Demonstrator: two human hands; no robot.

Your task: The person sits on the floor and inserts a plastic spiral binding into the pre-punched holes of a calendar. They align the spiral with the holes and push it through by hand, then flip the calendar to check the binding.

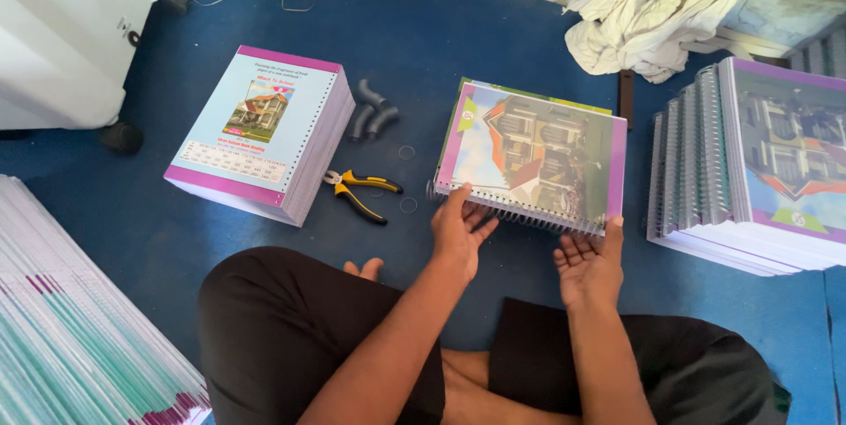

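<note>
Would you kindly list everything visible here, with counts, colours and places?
spiral-bound booklet: one, purple-edged cover with a house picture, centre floor, held at its coil edge
unbound page stack: one, light blue and purple cover, punched edge, left of centre
pliers: one, yellow and black handles, between stack and booklet
grey curved pieces: about three, above the pliers
bound booklet pile: one pile, purple covers, right
loose sheets: one fanned pile, white with teal and magenta edges, lower left
cloth: one, cream, crumpled, top right
white appliance: one, top left
floor: blue
left hand: on the coil edge
right hand: at the booklet's near right corner
</note>
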